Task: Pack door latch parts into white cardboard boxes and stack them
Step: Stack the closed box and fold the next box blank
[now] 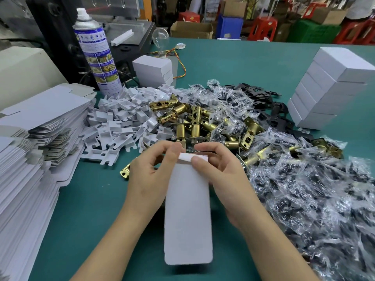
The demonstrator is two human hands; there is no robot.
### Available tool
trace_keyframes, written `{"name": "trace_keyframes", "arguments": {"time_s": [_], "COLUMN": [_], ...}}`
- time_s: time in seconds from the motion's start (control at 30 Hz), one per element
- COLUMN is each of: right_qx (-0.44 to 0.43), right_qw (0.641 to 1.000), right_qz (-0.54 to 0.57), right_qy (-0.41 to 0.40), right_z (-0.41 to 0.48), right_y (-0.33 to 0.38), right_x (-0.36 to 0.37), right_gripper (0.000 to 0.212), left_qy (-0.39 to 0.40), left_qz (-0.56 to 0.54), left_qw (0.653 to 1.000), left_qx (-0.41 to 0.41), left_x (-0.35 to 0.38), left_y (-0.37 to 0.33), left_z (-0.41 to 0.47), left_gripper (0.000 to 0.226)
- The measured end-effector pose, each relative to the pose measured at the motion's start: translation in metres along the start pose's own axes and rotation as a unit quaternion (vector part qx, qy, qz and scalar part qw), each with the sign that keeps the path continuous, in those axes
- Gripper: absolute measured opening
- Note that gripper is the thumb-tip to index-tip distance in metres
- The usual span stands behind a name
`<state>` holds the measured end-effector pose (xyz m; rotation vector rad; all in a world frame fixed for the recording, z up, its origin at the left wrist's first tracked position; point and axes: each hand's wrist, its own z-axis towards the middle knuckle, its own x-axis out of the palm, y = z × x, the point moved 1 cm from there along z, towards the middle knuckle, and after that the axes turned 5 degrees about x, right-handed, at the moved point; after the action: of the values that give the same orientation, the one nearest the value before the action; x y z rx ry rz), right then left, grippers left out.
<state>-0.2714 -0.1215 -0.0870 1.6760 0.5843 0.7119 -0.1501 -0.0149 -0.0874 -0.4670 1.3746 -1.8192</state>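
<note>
White cardboard box (187, 209) sits nearest us: long plain face up, rounded near end toward the camera, held just over the green table (91, 199) w/ both hands. Its far-end flap (193, 157) is folded partway down. Left hand (148, 177): thumb & index curled, pinching the box's far left corner; other fingers tucked under, so we can't tell their contact. Right hand (223, 179): thumb pressed on the flap, fingers curled round the right side. Beyond the hands we see brass latches (194, 126) piled mid-table, white plastic inserts (121, 118) to their left, bagged screws (304, 189) spread right. Flat box blanks (30, 159) are stacked at left; finished boxes (328, 88) are stacked far right.
</note>
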Motion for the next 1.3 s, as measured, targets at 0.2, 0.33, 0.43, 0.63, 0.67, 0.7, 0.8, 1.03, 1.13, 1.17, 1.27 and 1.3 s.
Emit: {"name": "trace_keyframes", "arguments": {"time_s": [0.2,0.33,0.43,0.63,0.67,0.7,0.8,1.03,1.13,1.17,1.27,1.3], "right_qx": [-0.039,-0.067,-0.077,-0.095,-0.091,-0.087,-0.080,0.018,0.011,0.002,-0.013,-0.018], "right_qw": [0.998,0.995,0.990,0.984,0.984,0.985,0.986,0.996,0.996,0.995,0.995,0.995], "right_qz": [-0.039,-0.075,-0.112,-0.150,-0.149,-0.147,-0.145,-0.085,-0.087,-0.092,-0.097,-0.098], "right_qy": [0.004,0.021,0.039,0.025,0.021,0.018,0.011,0.020,0.025,0.024,0.025,0.025], "right_z": [0.000,-0.001,0.001,0.003,0.003,0.003,0.003,0.003,0.003,0.003,0.003,0.003], "right_y": [0.001,0.003,0.006,0.005,0.005,0.005,0.005,0.001,0.002,0.003,0.004,0.005], "right_x": [-0.001,-0.004,-0.008,-0.010,-0.011,-0.011,-0.012,-0.011,-0.011,-0.011,-0.013,-0.013], "right_gripper": [0.007,0.006,0.008,0.018,0.019,0.019,0.020,0.026,0.025,0.026,0.025,0.025], "left_qy": [0.021,0.091,0.147,0.162,0.161,0.162,0.164,0.016,0.017,0.030,0.063,0.067], "left_qz": [-0.010,-0.069,-0.086,-0.062,-0.054,-0.046,-0.029,-0.036,-0.060,-0.076,-0.084,-0.080], "left_qw": [0.999,0.988,0.976,0.975,0.977,0.978,0.980,0.995,0.993,0.990,0.989,0.990], "left_qx": [-0.035,-0.101,-0.135,-0.138,-0.133,-0.126,-0.107,-0.087,-0.104,-0.112,-0.101,-0.093], "left_x": [-0.002,-0.007,-0.014,-0.013,-0.012,-0.012,-0.010,-0.010,-0.013,-0.014,-0.014,-0.014], "left_y": [0.008,0.008,0.007,0.006,0.006,0.007,0.007,0.009,0.011,0.010,0.008,0.008], "left_z": [0.003,0.007,0.009,0.008,0.008,0.007,0.006,0.007,0.009,0.010,0.011,0.011], "left_gripper": [0.020,0.017,0.014,0.013,0.014,0.014,0.015,0.015,0.022,0.024,0.025,0.025]}}
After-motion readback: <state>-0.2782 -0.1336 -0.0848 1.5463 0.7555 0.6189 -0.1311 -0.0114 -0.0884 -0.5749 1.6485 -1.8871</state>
